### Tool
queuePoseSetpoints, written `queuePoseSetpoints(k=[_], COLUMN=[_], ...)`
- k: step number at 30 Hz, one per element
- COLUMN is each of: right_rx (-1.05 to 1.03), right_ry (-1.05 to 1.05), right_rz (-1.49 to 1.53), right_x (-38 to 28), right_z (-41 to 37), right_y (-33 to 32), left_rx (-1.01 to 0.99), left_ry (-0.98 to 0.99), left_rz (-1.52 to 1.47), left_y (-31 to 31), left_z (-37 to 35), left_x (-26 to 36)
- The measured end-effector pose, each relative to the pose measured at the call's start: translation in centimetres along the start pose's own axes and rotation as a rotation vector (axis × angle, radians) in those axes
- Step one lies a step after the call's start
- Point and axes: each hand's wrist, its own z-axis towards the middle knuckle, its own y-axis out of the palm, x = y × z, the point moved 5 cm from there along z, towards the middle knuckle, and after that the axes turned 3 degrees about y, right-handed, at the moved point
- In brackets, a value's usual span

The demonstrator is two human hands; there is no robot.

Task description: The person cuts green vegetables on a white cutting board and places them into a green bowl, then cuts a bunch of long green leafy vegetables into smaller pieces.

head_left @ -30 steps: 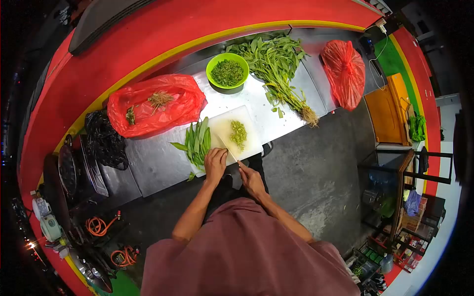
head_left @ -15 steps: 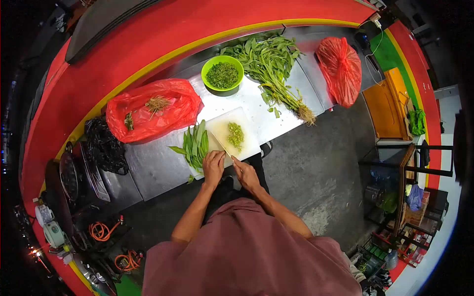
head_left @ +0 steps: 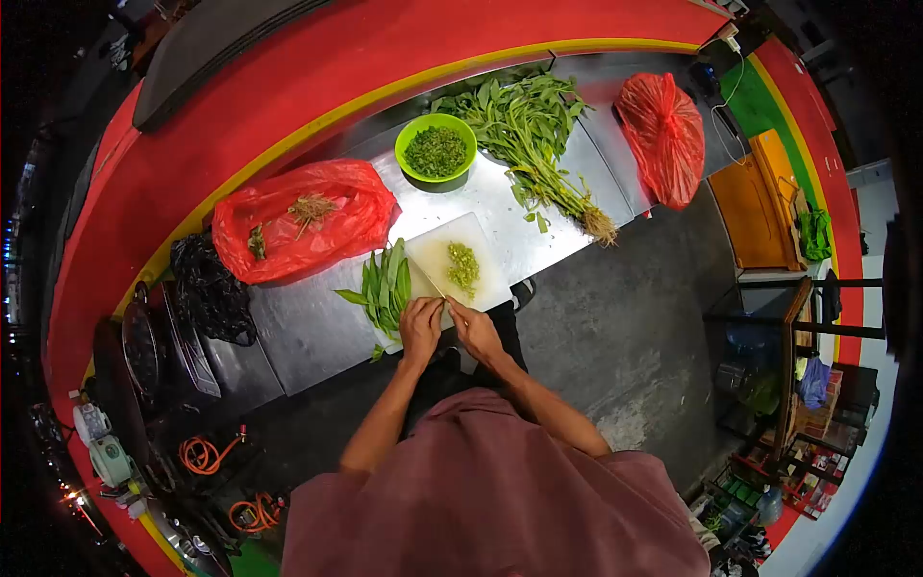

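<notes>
My left hand presses down on a bunch of long green leaves lying across the left edge of a white cutting board. My right hand grips a knife whose blade lies on the board right beside my left hand's fingers. A small heap of chopped greens sits in the middle of the board.
A green bowl of chopped greens stands behind the board on the steel counter. A large bunch of leafy stems with roots lies at the right, red plastic bags at both sides, a black bag at the left.
My right hand has slid left with the knife, closer to my left hand. The view has shifted slightly; the left hand stays on the leaves.
</notes>
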Motion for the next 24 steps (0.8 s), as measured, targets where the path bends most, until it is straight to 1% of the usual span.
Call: queuePoseSetpoints(k=[2, 3, 5, 7, 9, 11, 13, 15, 18, 19, 21, 24], right_rx=[-0.044, -0.045, 0.055, 0.057, 0.014, 0.027, 0.059, 0.045, -0.015, -0.018, 0.053, 0.034], right_ry=[0.07, 0.069, -0.054, -0.051, -0.052, -0.042, -0.102, -0.079, 0.035, 0.032, -0.074, -0.05], right_rz=[-0.022, -0.021, 0.032, 0.025, 0.015, -0.008, 0.007, -0.012, 0.025, 0.026, 0.034, -0.048], right_x=[0.1, 0.5, 0.7, 1.1, 1.2, 0.8, 0.4, 0.2, -0.6, 0.1, 0.3, 0.8], right_z=[-0.6, -1.2, -2.2, -2.7, -2.0, -1.2, 0.0, 0.5, -0.4, -1.0, -2.1, -1.8], right_y=[0.0, 0.2, -0.1, 0.0, 0.3, 0.6, 0.9, 1.0, 0.5, 0.5, 0.1, 0.4], left_rx=[0.017, 0.017, 0.01, 0.005, 0.009, -0.012, -0.009, -0.01, -0.006, -0.007, 0.002, -0.006], left_ry=[-0.003, -0.003, -0.02, -0.026, -0.007, -0.023, -0.024, -0.018, -0.02, -0.028, -0.027, -0.024], left_rz=[-0.007, -0.006, -0.032, -0.025, -0.031, -0.026, -0.025, -0.02, -0.026, -0.039, -0.026, -0.027], left_y=[-0.1, -0.1, 0.0, 0.2, 0.2, 0.0, -0.1, -0.1, 0.2, 0.3, 0.0, 0.0], left_z=[-0.1, -0.1, -0.2, -0.4, -0.3, -0.3, -0.2, -0.1, -0.3, -0.3, -0.3, -0.3], left_x=[-0.1, -0.2, -0.5, -0.7, -0.6, -0.3, -0.1, -0.2, -0.9, -1.0, -0.9, -0.5])
